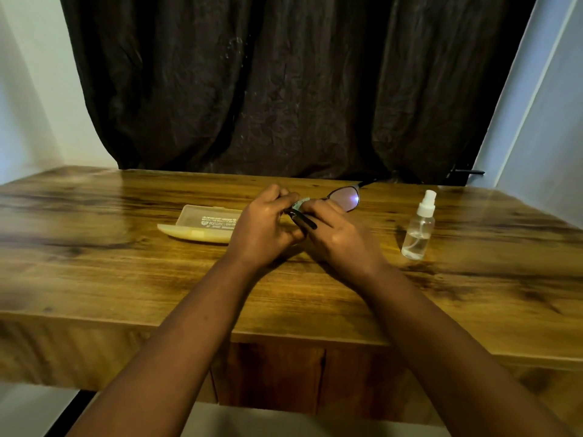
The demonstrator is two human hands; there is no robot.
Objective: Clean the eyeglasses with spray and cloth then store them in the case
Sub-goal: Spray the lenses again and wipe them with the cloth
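Wipe step in hand: left hand + right hand both in closed grip on dark-framed eyeglasses w/ small pale-green cloth, held above wooden bench between open translucent case & clear plastic spray bottle; next prob other lens, then case.

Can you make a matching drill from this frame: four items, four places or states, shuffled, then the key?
Items:
1. spray bottle
2. case
3. eyeglasses
4. cloth

States:
A. lying open on the table, left of the hands
B. pinched between fingers against a lens
C. standing upright, right of the hands
D. held up off the table by both hands

Pairs: 1-C, 2-A, 3-D, 4-B
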